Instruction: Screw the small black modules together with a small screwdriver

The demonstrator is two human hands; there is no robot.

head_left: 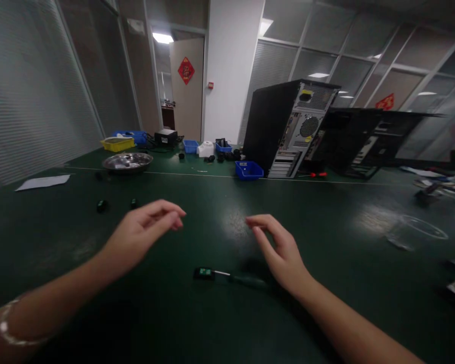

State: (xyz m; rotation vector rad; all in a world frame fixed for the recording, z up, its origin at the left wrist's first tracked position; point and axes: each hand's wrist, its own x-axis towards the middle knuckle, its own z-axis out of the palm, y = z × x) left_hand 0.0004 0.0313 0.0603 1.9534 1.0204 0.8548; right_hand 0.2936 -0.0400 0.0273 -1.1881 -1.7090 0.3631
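Both hands hover above a dark green tabletop, apart from each other. My left hand [147, 227] is at left of centre, its fingers curved and nothing visible between them. On the right, my right hand [278, 245] has its thumb and fingers bent with a gap between, holding nothing. Below and between the hands lies a small black part with green pieces [203, 273]. A screwdriver [246, 279] with a dark handle lies beside it, its metal shaft pointing at the part. Two small black parts [102, 206] [134, 203] rest beyond my left forearm.
A metal dish [127, 162] and a white paper [43, 182] are at the left. Farther back stand a yellow tray [117, 144], a blue bin [249, 171] and a black computer tower [273, 121]. A clear cable loop [426, 227] lies at the right.
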